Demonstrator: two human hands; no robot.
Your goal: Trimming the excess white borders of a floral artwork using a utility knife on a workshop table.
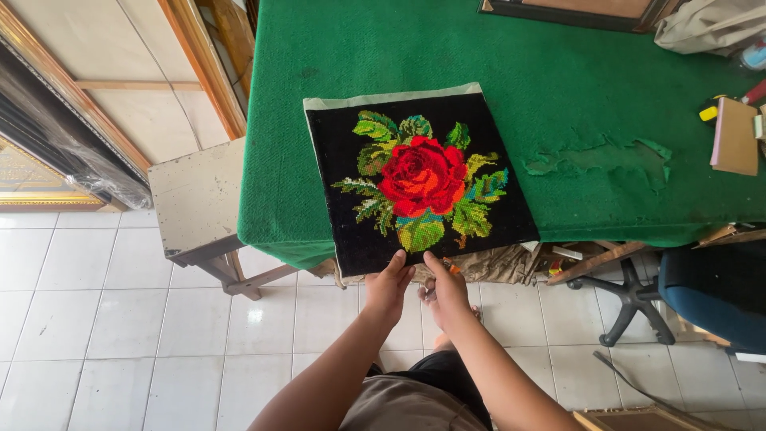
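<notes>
gripping the near edge of a square black cross-stitch panel with a red rose and green leaves [419, 179], both hands sit side by side at the table's front edge. left hand [388, 286] has its thumb up on the black fabric with fingers curled under the edge, pinched on the panel. right hand [445, 291] just beside it, thumb also on top of the fabric, fingers tucked below, clamped on the same edge; something small and orange shows at its fingers, cannot tell what. panel lies flat on a green felt-covered table [558, 96], slightly rotated, its near edge overhanging the table front, a pale cloth border showing along its far edge. torn patch in the felt [598, 156] lies to the right of the panel, well apart from it. small grey metal-topped side table [195, 195] stands against the green table's left end. black and blue office chair [702, 291] on the right, on white floor tiles [104, 319]. flat brown board [734, 136] rests near the table's right edge.
</notes>
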